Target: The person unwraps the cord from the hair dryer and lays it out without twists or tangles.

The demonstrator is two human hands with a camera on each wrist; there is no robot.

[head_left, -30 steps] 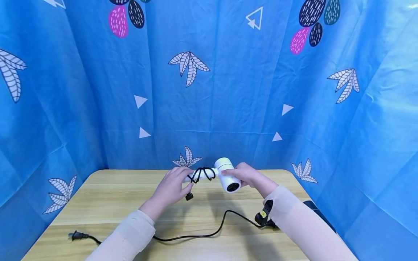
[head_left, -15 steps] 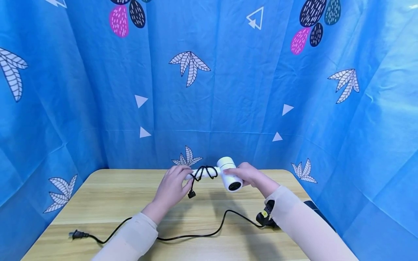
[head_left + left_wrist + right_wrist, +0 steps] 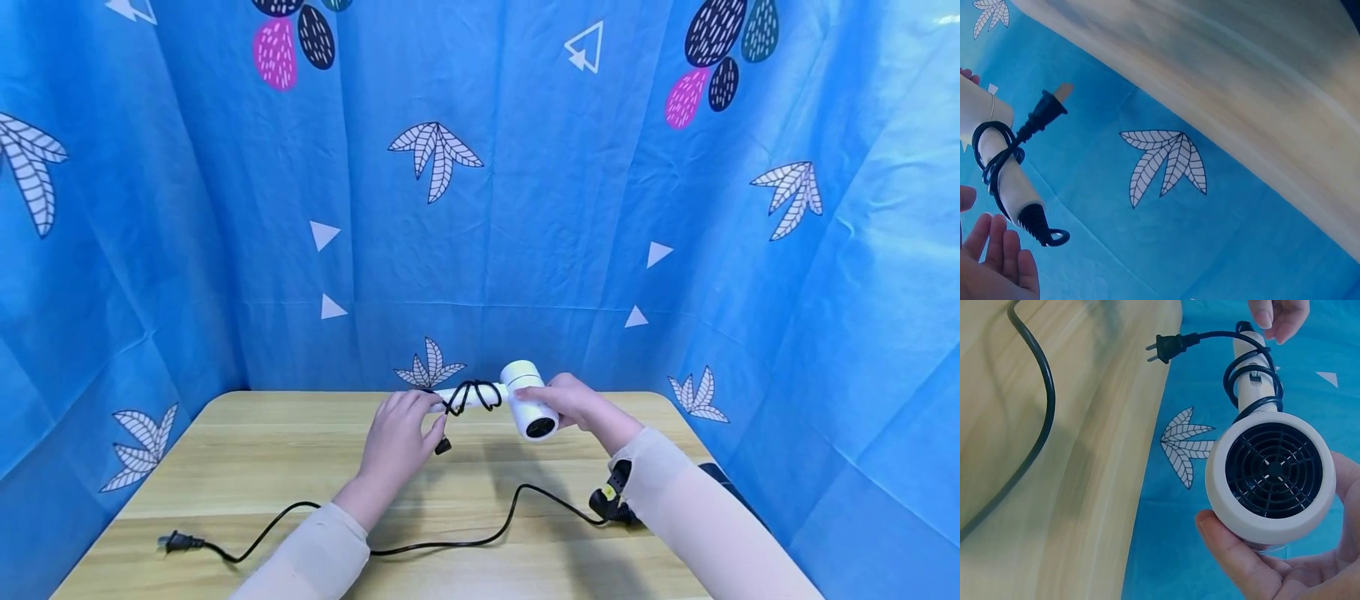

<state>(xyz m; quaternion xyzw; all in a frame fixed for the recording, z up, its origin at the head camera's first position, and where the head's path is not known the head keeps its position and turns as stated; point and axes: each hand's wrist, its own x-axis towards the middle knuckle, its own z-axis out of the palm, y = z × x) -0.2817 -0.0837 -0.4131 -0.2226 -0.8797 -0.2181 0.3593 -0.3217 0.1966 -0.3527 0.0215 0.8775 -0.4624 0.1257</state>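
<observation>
A white hair dryer [image 3: 528, 408] is held in the air above the table, its black cord [image 3: 1238, 378] wound in loops around the handle [image 3: 1013, 187]. My right hand [image 3: 573, 400] grips the dryer's barrel, with the thumb on one side. The round black grille [image 3: 1274, 470] faces the right wrist camera. From the loops a two-pin plug [image 3: 1168, 348] sticks out on a short length of cord. My left hand [image 3: 397, 433] is by the handle's end, fingers loosely spread and apart from it in the left wrist view.
Across the wooden table [image 3: 247, 450] runs another black cord [image 3: 480, 542], with a plug [image 3: 180, 542] at the left. Its right end meets a black object [image 3: 611, 500] partly behind the right sleeve. Blue patterned cloth [image 3: 480, 250] surrounds the table's back and sides.
The left hand draws slightly back from the handle's end, and its forearm shifts right, uncovering more of the table cord. The dryer has moved slightly right in the right hand. The dangling plug swings.
</observation>
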